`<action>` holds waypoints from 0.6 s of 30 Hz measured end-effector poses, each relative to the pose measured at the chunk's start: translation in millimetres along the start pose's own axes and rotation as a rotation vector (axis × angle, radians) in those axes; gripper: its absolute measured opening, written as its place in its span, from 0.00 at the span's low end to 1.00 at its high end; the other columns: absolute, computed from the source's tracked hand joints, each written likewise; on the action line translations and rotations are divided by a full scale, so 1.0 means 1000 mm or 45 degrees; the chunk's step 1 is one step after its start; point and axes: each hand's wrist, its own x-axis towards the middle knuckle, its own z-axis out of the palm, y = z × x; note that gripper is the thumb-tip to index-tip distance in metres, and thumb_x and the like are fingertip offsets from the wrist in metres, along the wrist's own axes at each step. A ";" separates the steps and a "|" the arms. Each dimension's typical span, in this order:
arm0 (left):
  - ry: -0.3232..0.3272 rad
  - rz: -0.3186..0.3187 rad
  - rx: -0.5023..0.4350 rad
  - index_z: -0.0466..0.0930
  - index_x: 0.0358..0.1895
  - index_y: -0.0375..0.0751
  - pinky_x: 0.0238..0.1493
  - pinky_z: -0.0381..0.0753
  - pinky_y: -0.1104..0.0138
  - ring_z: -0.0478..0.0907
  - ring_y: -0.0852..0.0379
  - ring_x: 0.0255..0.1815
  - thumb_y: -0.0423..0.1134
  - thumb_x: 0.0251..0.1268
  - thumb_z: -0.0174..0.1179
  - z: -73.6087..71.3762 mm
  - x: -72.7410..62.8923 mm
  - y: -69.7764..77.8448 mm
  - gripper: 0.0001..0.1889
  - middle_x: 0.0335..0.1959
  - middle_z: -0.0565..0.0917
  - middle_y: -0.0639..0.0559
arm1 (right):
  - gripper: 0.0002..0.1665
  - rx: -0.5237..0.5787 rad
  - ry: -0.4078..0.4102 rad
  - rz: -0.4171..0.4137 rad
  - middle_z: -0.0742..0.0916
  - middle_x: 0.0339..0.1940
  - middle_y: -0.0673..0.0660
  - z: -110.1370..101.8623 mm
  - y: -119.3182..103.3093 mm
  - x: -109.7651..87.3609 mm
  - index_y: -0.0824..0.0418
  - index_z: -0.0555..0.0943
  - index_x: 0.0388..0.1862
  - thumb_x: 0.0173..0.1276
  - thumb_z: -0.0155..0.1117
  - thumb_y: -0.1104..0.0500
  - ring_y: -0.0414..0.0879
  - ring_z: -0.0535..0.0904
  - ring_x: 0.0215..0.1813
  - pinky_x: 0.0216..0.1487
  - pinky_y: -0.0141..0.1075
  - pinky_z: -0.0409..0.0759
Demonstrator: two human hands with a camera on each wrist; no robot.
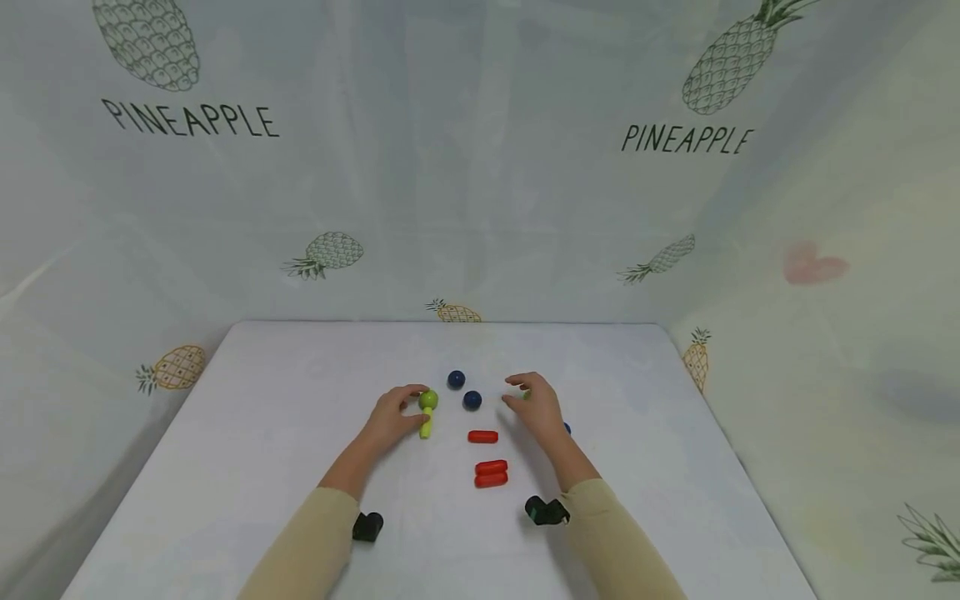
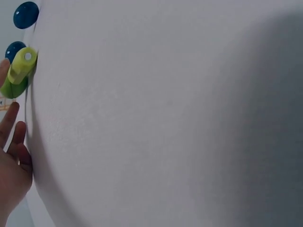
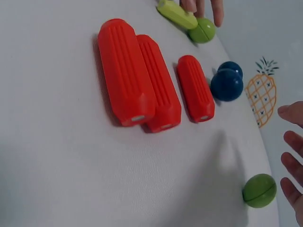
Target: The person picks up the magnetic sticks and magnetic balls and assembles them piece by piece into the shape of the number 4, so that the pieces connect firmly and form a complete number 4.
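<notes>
My left hand (image 1: 396, 417) pinches a yellow-green rod (image 1: 426, 427) joined at its far end to a green ball (image 1: 428, 400). The thumb is against the rod and the fingertips are at the ball. In the left wrist view the rod (image 2: 23, 64) appears end-on, with a pale disc in its tip. My right hand (image 1: 538, 410) is spread with its fingers loosely bent, beside another green ball (image 3: 259, 190). That ball is mostly hidden behind the hand in the head view; in the right wrist view the fingers stand apart from it.
Two dark blue balls (image 1: 456, 380) lie between the hands. Nearer are a single red rod (image 1: 483, 437) and a pair of red rods (image 1: 491, 474) side by side. A blue piece (image 1: 567, 429) shows partly behind the right wrist. Pineapple-print cloth (image 1: 480, 208) surrounds the white table (image 1: 262, 400).
</notes>
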 end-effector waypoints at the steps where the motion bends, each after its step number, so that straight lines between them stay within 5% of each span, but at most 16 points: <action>1: -0.008 0.000 -0.007 0.77 0.60 0.47 0.55 0.71 0.52 0.73 0.45 0.53 0.37 0.56 0.72 0.000 0.001 0.000 0.26 0.56 0.78 0.46 | 0.17 -0.015 -0.004 0.003 0.83 0.49 0.57 -0.001 0.001 0.001 0.61 0.84 0.50 0.61 0.72 0.61 0.55 0.77 0.52 0.51 0.46 0.76; 7: -0.051 0.003 -0.005 0.77 0.62 0.49 0.58 0.69 0.50 0.72 0.44 0.56 0.39 0.57 0.71 -0.001 0.004 -0.004 0.27 0.60 0.77 0.48 | 0.18 -0.098 -0.039 0.019 0.82 0.50 0.61 -0.010 0.010 0.005 0.63 0.84 0.48 0.58 0.74 0.62 0.58 0.76 0.54 0.55 0.50 0.74; 18: -0.070 -0.121 -0.053 0.77 0.63 0.55 0.57 0.69 0.49 0.70 0.45 0.56 0.42 0.58 0.71 0.002 0.001 -0.004 0.27 0.62 0.76 0.49 | 0.16 -0.237 -0.046 0.077 0.81 0.46 0.61 -0.015 0.029 0.010 0.63 0.85 0.44 0.56 0.74 0.64 0.56 0.76 0.48 0.49 0.48 0.75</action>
